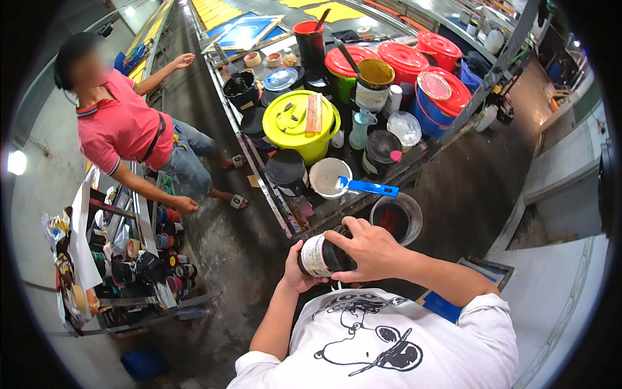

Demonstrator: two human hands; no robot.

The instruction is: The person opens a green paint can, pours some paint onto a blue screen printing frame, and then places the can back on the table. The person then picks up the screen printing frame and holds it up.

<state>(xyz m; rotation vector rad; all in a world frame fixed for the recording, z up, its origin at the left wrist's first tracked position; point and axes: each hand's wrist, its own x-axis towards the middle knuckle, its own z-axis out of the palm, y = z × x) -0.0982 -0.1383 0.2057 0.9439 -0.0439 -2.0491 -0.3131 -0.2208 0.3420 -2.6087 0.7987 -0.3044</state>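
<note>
The table (273, 211) is the largest item noted; it runs away into the room, with its near end crowded by buckets and pots. A co-worker (133, 123) in a pink shirt and denim shorts stands along its left side, both hands apart from the containers. Behind and below the co-worker's lower hand, a rack (129, 301) carries many dark jars.

On the table, a blue bucket (433, 115) with a red lid stands near the right edge, and a yellow bucket (285, 120) stands lidded to the left of it. A pail (416, 223) of dark contents sits below the table's edge, just beyond the person's hands. A white pot (322, 185) stands at the near corner.

The jar (315, 256), dark with a pale label, is held tilted on its side in front of the person's white shirt (389, 337). The right hand (374, 249) has its fingers curved over the dark end, thumb below. The left hand (297, 271) closes around the labelled end, thumb uppermost. A blue-handled tool (376, 188) rests across the pot's rim, and an orange strip (314, 115) lies on the yellow lid
</note>
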